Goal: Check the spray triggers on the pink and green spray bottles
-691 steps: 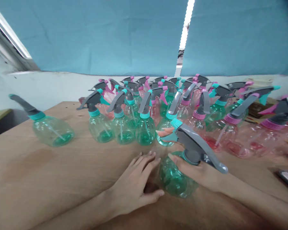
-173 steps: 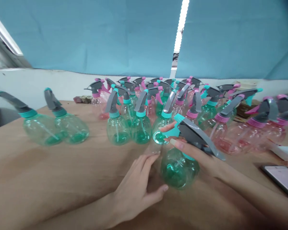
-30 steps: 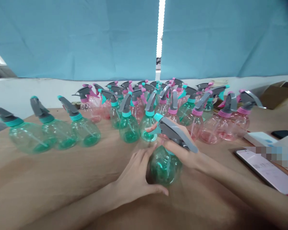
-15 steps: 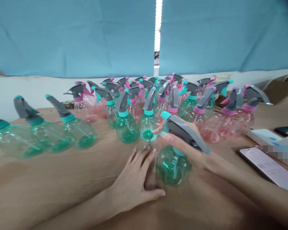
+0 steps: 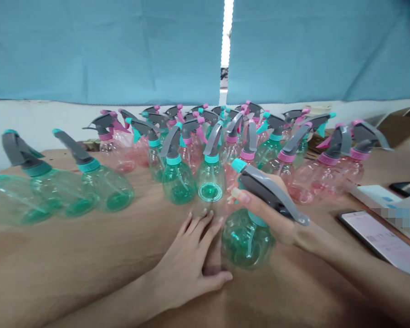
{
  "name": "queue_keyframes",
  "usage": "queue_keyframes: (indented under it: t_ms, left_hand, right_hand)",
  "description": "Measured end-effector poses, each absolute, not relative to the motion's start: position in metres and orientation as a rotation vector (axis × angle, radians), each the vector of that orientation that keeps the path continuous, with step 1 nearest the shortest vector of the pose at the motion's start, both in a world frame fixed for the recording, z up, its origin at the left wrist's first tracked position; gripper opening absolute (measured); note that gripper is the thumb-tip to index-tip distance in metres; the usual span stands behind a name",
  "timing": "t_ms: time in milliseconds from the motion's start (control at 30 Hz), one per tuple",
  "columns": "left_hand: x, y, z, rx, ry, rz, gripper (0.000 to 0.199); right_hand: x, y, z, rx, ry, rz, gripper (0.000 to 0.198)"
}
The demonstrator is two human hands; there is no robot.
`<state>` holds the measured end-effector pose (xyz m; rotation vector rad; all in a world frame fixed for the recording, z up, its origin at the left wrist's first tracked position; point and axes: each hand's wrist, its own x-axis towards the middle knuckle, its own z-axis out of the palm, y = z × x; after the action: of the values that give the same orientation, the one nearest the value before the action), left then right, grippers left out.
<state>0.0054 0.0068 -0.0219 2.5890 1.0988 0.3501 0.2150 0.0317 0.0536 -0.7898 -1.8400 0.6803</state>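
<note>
Held by the neck and trigger head in my right hand (image 5: 276, 218) is a green spray bottle (image 5: 248, 241) with a grey and turquoise head. The thumb and fingers wrap round the head, partly hidden behind it. My left hand (image 5: 191, 255) lies flat on the brown table (image 5: 99, 259), fingers spread, just left of that bottle and touching no bottle. Straight ahead stand two more green spray bottles (image 5: 179, 182), upright and close together. Pink spray bottles (image 5: 309, 182) stand beyond my right hand.
Several green bottles (image 5: 109, 187) line the left side. A crowd of pink and green bottles fills the back, before a white wall and blue curtain (image 5: 105, 50). At right lie a phone (image 5: 379, 237), a dark object (image 5: 406, 188) and a cardboard box (image 5: 401, 130).
The view has shifted slightly. My right hand still grips the green spray bottle, and its fingers look drawn in a little closer at the head. My left hand stays flat on the table.
</note>
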Motion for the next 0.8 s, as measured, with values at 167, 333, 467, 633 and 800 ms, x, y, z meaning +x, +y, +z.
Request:
queue_keyframes:
  t_ms: [167,333,467,633,800]
  left_hand:
    - [0.001,0.006,-0.021,2.589,1.097,0.327,0.085]
    - [0.002,0.007,-0.022,2.607,1.09,0.323,0.086]
    - [0.003,0.006,-0.022,2.597,1.09,0.345,0.092]
    - [0.004,0.005,-0.021,2.611,1.104,0.291,0.09]
    - [0.005,0.005,-0.02,2.624,1.091,0.304,0.087]
  right_hand:
    - [0.216,0.032,0.05,-0.792,-1.834,0.762,0.019]
    - [0.216,0.033,0.042,-0.883,-1.773,0.781,0.019]
    - [0.217,0.035,0.037,-0.854,-1.735,0.903,0.024]
    - [0.216,0.032,0.04,-0.837,-1.699,0.997,0.024]
    - [0.216,0.034,0.037,-0.83,-1.681,1.045,0.022]
